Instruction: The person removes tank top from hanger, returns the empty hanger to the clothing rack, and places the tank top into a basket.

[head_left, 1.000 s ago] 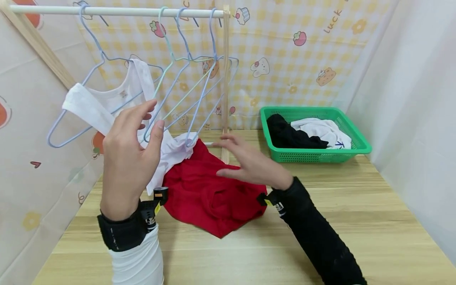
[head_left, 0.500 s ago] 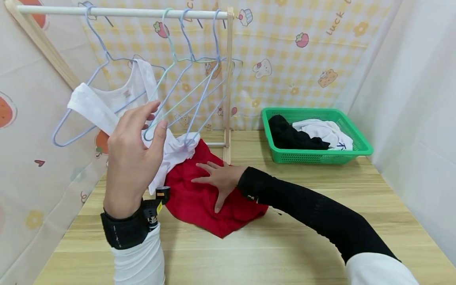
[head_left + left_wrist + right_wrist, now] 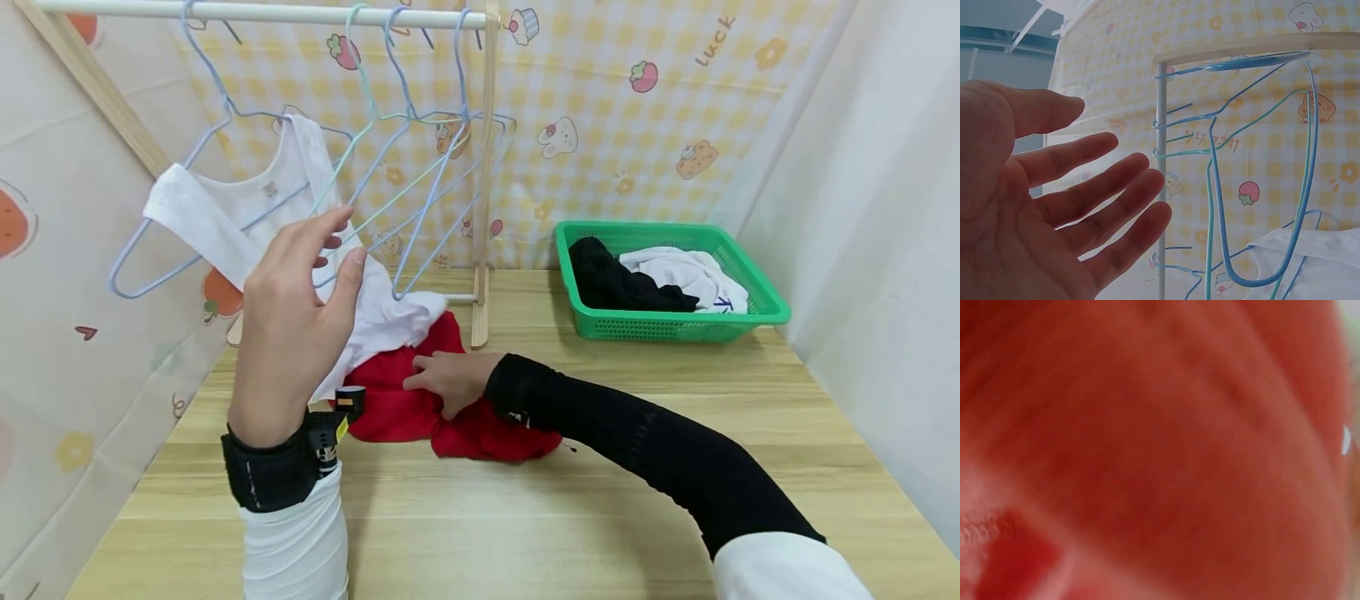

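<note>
In the head view a red garment (image 3: pixel 390 414) lies bunched on the wooden table. My right hand (image 3: pixel 450 379) grips it from above with curled fingers, and cloth gathers under them. Blurred red fabric fills the right wrist view. My left hand (image 3: pixel 296 325) is raised before the clothes rack with nothing in it, fingers loosely spread in the left wrist view. Behind it a white sleeveless top (image 3: pixel 393 323) hangs by its shoulders on a blue hanger (image 3: pixel 129 254). Its lower part drapes down over the red garment.
The rack's white rod (image 3: pixel 285 10) also carries a mint green hanger (image 3: pixel 365 87) and two bare blue hangers. A wooden post (image 3: pixel 482 208) stands at its right end. At the back right, a green basket (image 3: pixel 675 327) holds black and white clothes.
My right hand has come down onto the red garment, spread over it, then curled its fingers into it. The garment's front edge has drawn back. My left hand stays raised.
</note>
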Tool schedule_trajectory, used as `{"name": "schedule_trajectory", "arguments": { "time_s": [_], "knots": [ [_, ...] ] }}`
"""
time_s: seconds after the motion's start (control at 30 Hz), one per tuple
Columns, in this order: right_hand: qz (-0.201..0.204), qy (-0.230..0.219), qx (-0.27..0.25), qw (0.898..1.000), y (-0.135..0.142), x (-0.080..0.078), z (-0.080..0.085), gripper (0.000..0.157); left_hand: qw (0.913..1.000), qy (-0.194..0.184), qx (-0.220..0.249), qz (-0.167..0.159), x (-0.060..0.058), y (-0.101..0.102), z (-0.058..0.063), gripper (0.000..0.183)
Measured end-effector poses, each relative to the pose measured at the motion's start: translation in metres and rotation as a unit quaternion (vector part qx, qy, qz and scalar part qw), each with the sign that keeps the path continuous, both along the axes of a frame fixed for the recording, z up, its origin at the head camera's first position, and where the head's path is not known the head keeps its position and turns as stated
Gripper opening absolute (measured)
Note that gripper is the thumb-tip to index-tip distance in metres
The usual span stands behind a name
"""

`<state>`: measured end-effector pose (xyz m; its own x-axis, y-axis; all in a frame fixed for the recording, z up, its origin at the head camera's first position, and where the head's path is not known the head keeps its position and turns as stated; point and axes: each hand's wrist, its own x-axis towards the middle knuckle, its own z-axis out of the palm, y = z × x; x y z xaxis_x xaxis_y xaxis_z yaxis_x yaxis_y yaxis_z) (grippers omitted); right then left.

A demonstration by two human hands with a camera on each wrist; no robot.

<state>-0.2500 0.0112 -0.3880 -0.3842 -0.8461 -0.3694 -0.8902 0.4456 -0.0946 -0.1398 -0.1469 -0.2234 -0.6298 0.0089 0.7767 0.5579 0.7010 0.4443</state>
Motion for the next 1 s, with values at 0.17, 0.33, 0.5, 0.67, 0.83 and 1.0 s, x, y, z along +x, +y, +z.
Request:
{"name": "schedule_trajectory", "arguments": {
  "time_s": [0.17,0.33,0.5,0.67,0.83,1.0],
  "knots": [
    [0.029,-0.011,-0.027,0.999,0.007,0.003,-0.005,0.048,1.0000,-0.004,0.001,0.000,-0.001,-0.002,-0.002,0.039],
    [0.009,0.005,-0.069,0.998,0.023,0.000,0.009,0.042,1.0000,-0.004,0.001,-0.003,-0.002,-0.003,-0.003,0.039],
    [-0.009,0.035,-0.123,0.992,0.041,-0.003,0.053,0.039,1.0000,-0.003,0.005,-0.001,-0.003,-0.006,-0.001,0.039],
    [-0.028,0.045,-0.164,0.985,0.059,0.000,0.101,0.031,1.0000,-0.004,0.007,0.004,-0.002,-0.008,0.000,0.039],
    [-0.050,0.044,-0.195,0.979,0.083,0.006,0.145,0.028,0.9999,-0.003,0.014,0.002,-0.002,-0.010,0.000,0.038],
    [-0.074,0.094,-0.233,0.965,0.116,0.012,0.199,0.028,0.9999,-0.006,0.012,-0.001,-0.003,-0.010,0.000,0.038]
  ]
}}
